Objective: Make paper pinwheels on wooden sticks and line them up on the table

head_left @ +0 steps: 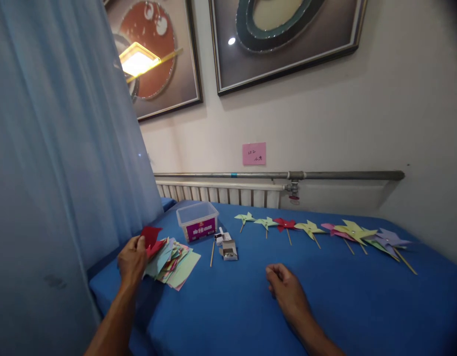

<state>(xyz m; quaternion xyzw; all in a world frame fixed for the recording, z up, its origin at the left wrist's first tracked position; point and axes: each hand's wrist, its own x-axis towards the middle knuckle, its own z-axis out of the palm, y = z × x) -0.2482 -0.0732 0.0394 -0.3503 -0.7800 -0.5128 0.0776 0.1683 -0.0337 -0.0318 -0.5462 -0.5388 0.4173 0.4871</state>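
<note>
By the paper pile [189,271], left grip [142,241] pinches angular red paper [150,234]; right grip [275,274] curls closed.

A red paper piece [151,234] is pinched by its left side between the thumb and fingers of the left hand [132,259]; its free part is extended rightward from the grip, with two pointed flaps shown (whether one sheet or two is involved cannot be told). Just right of the grip, a paper pile [189,267] is loosely fanned, its light green, pale blue, pink and red pieces unevenly overlapped, a pale green one being exposed farthest from the grip.
</note>
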